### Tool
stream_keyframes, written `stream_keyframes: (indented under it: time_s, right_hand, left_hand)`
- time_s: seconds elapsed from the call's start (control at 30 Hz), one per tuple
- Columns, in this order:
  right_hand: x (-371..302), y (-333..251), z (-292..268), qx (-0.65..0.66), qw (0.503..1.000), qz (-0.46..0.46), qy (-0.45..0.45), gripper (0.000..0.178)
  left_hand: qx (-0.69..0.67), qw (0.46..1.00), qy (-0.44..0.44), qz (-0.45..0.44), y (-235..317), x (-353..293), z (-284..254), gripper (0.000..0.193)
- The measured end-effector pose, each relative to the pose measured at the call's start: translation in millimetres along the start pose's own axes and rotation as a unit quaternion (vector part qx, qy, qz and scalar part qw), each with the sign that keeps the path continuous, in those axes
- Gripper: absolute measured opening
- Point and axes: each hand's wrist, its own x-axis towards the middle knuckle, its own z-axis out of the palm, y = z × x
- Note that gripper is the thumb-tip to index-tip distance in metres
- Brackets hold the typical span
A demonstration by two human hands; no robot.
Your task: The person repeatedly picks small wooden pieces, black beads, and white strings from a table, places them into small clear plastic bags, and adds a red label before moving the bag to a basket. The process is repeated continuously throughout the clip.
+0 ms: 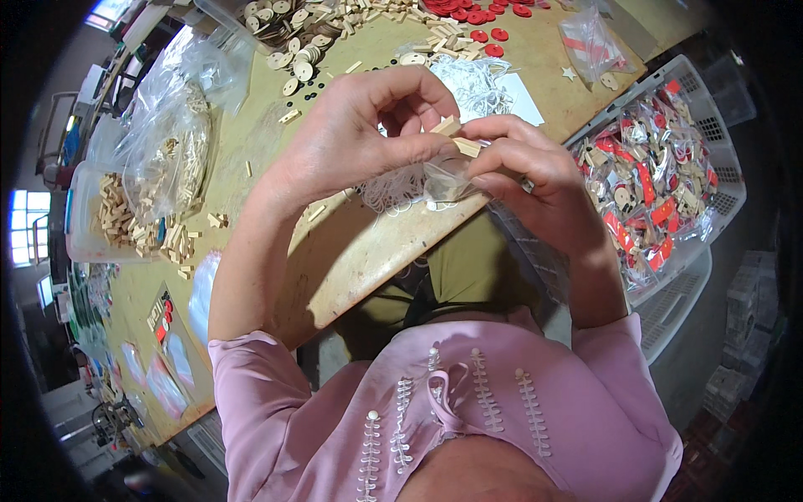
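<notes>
Your left hand [360, 125] is curled, thumb and fingers nearly together about two small wooden blocks [447, 126], held over the near edge of the table. Your right hand [544, 176] meets it there, fingers bent and thumb pinching a small clear bag [447, 182] just below the blocks; you can't tell which fingertips bear each block.

Close beneath your hands, loose white strings [393, 188] lie by the table edge. Just beyond them, a tangled heap of white string [473, 84] rests on a white sheet [520, 99]. Farther back you have wooden discs [306, 57] piled with more blocks, tiny black beads [303, 87] scattered in front, and red discs [499, 34] beside them. A flat clear packet [590, 46] lies toward the far right corner, near a small star [569, 74].

To your left, a plastic tub [81, 209] holds blocks, with a big plastic bag [171, 142] of wooden pieces leaning over it. To your right, a white basket [732, 174] is heaped with filled packets.

The table [368, 259] is tan and stained. Beyond it you have a bright window [29, 227] on the left and stacked clear boxes [749, 309] on the right.
</notes>
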Motion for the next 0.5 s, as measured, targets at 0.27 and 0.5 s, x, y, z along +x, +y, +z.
stream_keyframes:
  time_s: [0.27,0.5]
  right_hand:
    - [-3,0,7,0.083,0.996,0.023,-0.010,0.012]
    - [-16,13,-2,0.062,0.997,0.038,0.013,0.015]
  left_hand:
    - [0.048,0.998,-0.021,0.039,-6,3,-2,0.015]
    - [0.037,0.997,-0.067,0.013,-5,25,1,0.011]
